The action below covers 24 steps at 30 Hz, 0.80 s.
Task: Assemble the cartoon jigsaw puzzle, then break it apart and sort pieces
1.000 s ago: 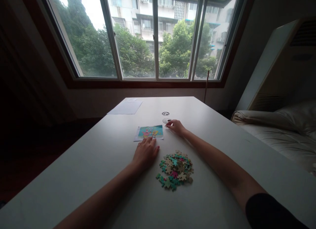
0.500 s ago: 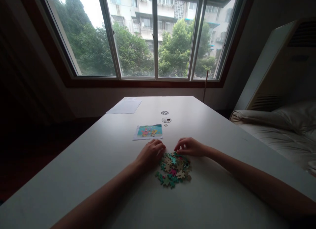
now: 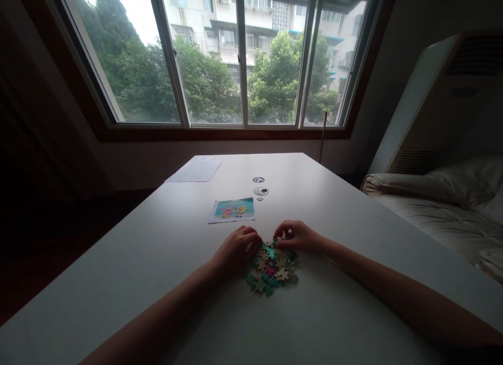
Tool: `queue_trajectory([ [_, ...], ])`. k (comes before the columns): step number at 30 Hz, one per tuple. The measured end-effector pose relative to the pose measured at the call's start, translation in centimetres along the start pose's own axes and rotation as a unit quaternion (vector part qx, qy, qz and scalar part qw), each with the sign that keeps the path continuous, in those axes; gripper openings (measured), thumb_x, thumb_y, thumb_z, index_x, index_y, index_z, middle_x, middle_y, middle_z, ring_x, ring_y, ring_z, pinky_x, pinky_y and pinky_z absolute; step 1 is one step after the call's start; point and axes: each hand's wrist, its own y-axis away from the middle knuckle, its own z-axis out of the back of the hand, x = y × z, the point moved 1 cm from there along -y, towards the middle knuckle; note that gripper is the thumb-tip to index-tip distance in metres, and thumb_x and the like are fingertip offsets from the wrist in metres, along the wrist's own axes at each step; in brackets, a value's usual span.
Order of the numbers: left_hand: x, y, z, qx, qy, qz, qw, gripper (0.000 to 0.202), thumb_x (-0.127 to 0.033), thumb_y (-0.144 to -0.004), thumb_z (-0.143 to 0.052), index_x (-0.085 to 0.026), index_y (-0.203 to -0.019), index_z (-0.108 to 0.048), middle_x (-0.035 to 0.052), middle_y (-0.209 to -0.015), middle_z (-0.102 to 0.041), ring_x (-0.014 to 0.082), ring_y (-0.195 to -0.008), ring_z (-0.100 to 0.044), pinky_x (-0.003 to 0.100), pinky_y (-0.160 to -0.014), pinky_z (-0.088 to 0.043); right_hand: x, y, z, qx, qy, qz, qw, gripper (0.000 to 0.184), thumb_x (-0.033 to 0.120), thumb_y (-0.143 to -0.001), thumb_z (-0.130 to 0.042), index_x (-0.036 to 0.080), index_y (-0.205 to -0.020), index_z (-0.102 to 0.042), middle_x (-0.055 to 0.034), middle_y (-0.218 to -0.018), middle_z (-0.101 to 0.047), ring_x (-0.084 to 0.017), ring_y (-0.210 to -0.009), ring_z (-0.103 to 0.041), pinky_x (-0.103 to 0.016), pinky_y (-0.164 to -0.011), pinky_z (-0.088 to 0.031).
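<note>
Step, by my judgement: picking through the puzzle pile [image 3: 271, 271]; next move calls for a fingertip pinch on one piece. Pile lies midway between the table's [image 3: 157, 234] side edges; left hand [image 3: 238, 249] at its left-edge side, right hand [image 3: 296, 236] toward the far-right corner. Grip: fingers curled, clamped or not, cannot tell.
</note>
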Motion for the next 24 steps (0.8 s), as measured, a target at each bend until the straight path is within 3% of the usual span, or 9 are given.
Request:
queue_trajectory([
  [7,0.0,-0.1,0.0,0.000,0.025,0.006,1.000,0.017,-0.017,-0.083,-0.047,-0.018,-0.084,-0.064,0.0056,-0.085,-0.062,0.0173,-0.082,-0.053,0.028,-0.075,-0.043,-0.2,-0.2,-0.1,-0.021,-0.085,-0.035,0.996,0.021,0.033,-0.067,-0.065,0.014,-0.075,-0.065,0.0000,-0.065,-0.059,-0.008,-0.056,-0.045,-0.019,-0.052,-0.036],
  [15,-1.0,-0.3,-0.1,-0.070,0.104,0.048,0.991,0.014,-0.022,-0.081,-0.051,-0.016,-0.076,-0.063,0.0042,-0.077,-0.061,0.0157,-0.075,-0.056,0.026,-0.069,-0.044,0.7,-0.4,-1.5,-0.071,-0.152,-0.047,0.985,0.026,0.038,-0.066,-0.066,0.014,-0.077,-0.066,-0.0023,-0.069,-0.063,-0.010,-0.059,-0.050,-0.021,-0.053,-0.037],
  [19,-1.2,-0.3,0.0,-0.089,0.122,0.068,0.986,0.015,-0.023,-0.078,-0.054,-0.015,-0.068,-0.062,0.0023,-0.069,-0.059,0.0133,-0.066,-0.054,0.024,-0.063,-0.042,1.4,-0.3,-1.9,-0.087,-0.132,-0.044,0.986,0.025,0.037,-0.068,-0.065,0.014,-0.077,-0.066,-0.0016,-0.066,-0.063,-0.009,-0.055,-0.049,-0.021,-0.051,-0.035],
  [24,-0.7,-0.3,-0.1,-0.102,0.130,0.101,0.981,0.015,-0.023,-0.078,-0.052,-0.015,-0.071,-0.062,0.0009,-0.066,-0.060,0.0122,-0.062,-0.052,0.022,-0.058,-0.041,1.9,0.2,-1.7,-0.135,-0.024,0.005,0.991,0.017,0.031,-0.073,-0.061,0.017,-0.080,-0.066,-0.0009,-0.067,-0.063,-0.010,-0.059,-0.052,-0.022,-0.056,-0.038],
])
